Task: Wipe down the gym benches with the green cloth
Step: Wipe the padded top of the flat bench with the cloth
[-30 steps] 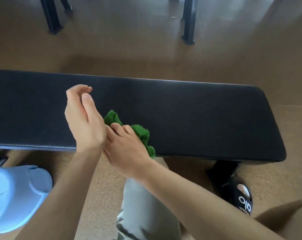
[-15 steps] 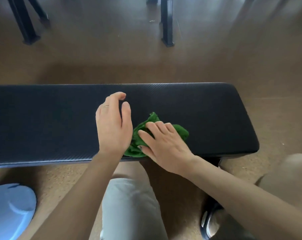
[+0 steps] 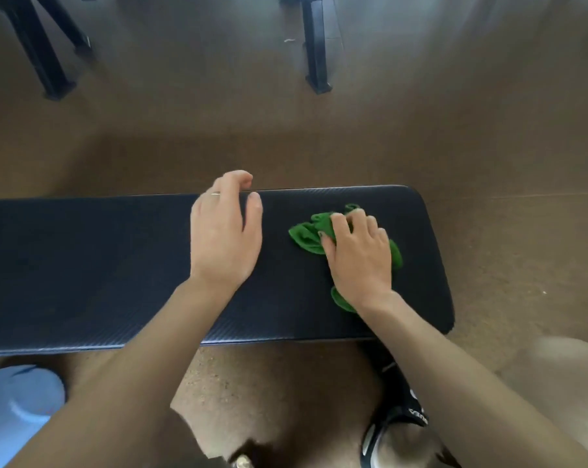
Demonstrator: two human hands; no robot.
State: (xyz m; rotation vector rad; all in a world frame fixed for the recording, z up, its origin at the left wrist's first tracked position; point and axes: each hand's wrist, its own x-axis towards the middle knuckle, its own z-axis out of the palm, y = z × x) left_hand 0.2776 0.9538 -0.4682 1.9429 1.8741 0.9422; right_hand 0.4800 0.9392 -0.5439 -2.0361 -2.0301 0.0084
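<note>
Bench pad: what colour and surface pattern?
Black, with a fine carbon-fibre-like weave on the bench pad, seen in the head view.

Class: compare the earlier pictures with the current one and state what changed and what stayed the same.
The right hand slid the green cloth along the bench toward its right end, away from the near edge. The left hand separated from it, fingers toward the far edge. Right hand still grips the cloth.

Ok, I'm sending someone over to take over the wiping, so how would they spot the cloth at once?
Find the long black padded bench across the middle of the view. Go to its rounded right end, where the right hand presses down on the green cloth. It is crumpled and the only bright green thing; the left hand beside it holds nothing.
</note>
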